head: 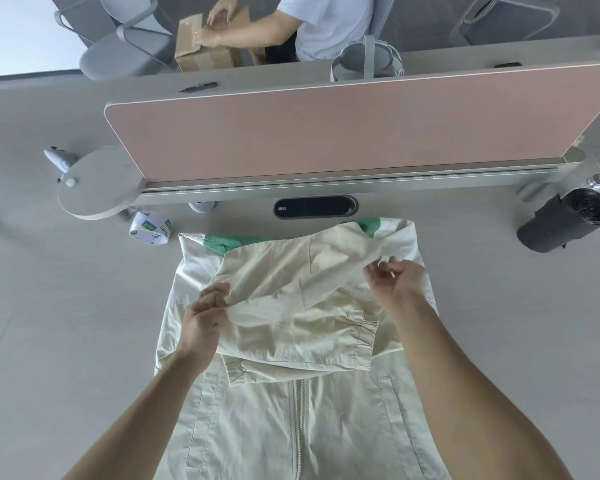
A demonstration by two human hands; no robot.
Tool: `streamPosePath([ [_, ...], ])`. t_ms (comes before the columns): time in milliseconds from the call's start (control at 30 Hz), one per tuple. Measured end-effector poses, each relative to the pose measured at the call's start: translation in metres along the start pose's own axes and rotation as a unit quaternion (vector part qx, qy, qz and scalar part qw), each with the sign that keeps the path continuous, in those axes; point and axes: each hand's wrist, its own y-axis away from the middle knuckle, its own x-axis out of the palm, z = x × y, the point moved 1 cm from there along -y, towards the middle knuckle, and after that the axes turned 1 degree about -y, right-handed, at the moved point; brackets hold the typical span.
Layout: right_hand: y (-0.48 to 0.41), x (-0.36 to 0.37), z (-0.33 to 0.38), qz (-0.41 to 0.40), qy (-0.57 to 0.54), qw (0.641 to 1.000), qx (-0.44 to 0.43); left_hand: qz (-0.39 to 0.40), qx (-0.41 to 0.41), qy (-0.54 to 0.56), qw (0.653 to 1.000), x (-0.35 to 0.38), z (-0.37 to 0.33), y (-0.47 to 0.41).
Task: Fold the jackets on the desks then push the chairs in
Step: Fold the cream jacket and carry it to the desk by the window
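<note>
**Both hands grip a sleeve folded across the jacket**

Head view: A cream jacket (291, 427) lies front up on the desk (66, 306), filling the frame from the centre down to 6 o'clock. Its zip runs toward 6 o'clock and its green-lined collar points to 12 o'clock. Both sleeves are folded across the chest, with their elastic cuffs showing below the hands.

The left hand (207, 313), at 9 o'clock of the folded part, has its fingers curled and pinches the upper sleeve's cloth. The right hand (400, 282), at 3 o'clock of it, pinches the same sleeve's far edge between thumb and fingers, lifting it slightly.

At 12 o'clock of the jacket a dark cable port (315, 207) sits in the desk, and behind it stands a pink divider (326, 133). A tape roll (149, 232) lies at 10 o'clock of the collar, near a round grey base (97, 183). A black bag roll (565, 223) lies at 3 o'clock of the frame.

Beyond the divider, at 12 o'clock, another person handles a cardboard box (205, 46), with a grey chair (129, 46) at 11 o'clock.
</note>
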Motion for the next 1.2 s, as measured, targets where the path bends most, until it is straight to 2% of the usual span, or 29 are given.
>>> streamPosePath([
  [67, -0.002, -0.008, -0.003, -0.046, 0.152, 0.987, 0.035, 0.051, -0.028, 0.009, 0.998, 0.004, -0.003, 0.013],
  [100, -0.002, -0.011, -0.004, -0.054, 0.259, 0.962, 0.062, 0.035, -0.063, 0.028, 0.997, 0.003, -0.002, 0.015],
  [167, 0.003, -0.009, -0.006, -0.053, 0.408, 0.908, 0.084, -0.106, -0.169, 0.06, 0.978, -0.007, 0.006, 0.005],
  [200, 0.004, -0.007, -0.007, -0.048, 0.445, 0.89, 0.085, -0.161, -0.226, 0.079, 0.958, -0.012, 0.009, -0.001],
  [233, 0.002, -0.005, -0.007, -0.038, 0.459, 0.884, 0.081, -0.177, -0.275, 0.095, 0.94, -0.013, 0.008, -0.006],
  [333, -0.01, -0.006, -0.012, -0.055, 0.458, 0.887, 0.033, -0.086, -0.35, 0.118, 0.925, -0.003, 0.001, -0.02],
  [400, -0.016, -0.01, -0.017, -0.057, 0.41, 0.91, 0.015, -0.094, -0.341, 0.115, 0.928, 0.005, 0.0, -0.031],
  [500, -0.011, -0.015, -0.022, 0.013, 0.293, 0.956, 0.022, -0.163, -0.293, 0.19, 0.923, 0.006, 0.003, -0.051],
  [567, -0.008, -0.025, -0.025, 0.056, 0.236, 0.97, 0.033, -0.173, -0.263, 0.246, 0.917, 0.0, 0.0, -0.053],
  [600, -0.007, -0.032, -0.028, 0.058, 0.235, 0.969, 0.038, -0.156, -0.259, 0.264, 0.916, -0.003, -0.003, -0.049],
  [667, -0.01, -0.046, -0.032, -0.006, 0.304, 0.952, 0.046, -0.115, -0.268, 0.257, 0.921, -0.009, -0.005, -0.04],
  [733, -0.01, -0.051, -0.027, -0.087, 0.396, 0.913, 0.042, -0.114, -0.299, 0.182, 0.93, -0.016, -0.006, -0.038],
  [767, -0.008, -0.047, -0.022, -0.102, 0.42, 0.901, 0.041, -0.117, -0.312, 0.136, 0.933, -0.021, -0.006, -0.043],
  [933, -0.018, -0.014, -0.012, -0.092, 0.461, 0.883, 0.001, -0.132, -0.28, 0.074, 0.948, -0.026, 0.002, -0.079],
  [1033, -0.027, -0.011, -0.02, -0.087, 0.448, 0.889, -0.017, -0.158, -0.237, 0.119, 0.951, -0.014, 0.002, -0.087],
  [1133, -0.031, -0.018, -0.015, -0.078, 0.371, 0.924, -0.057, -0.152, -0.168, 0.166, 0.96, -0.01, -0.002, -0.082],
  [1200, -0.032, -0.029, -0.013, -0.062, 0.348, 0.934, -0.06, -0.156, -0.19, 0.157, 0.956, -0.018, 0.009, -0.075],
])
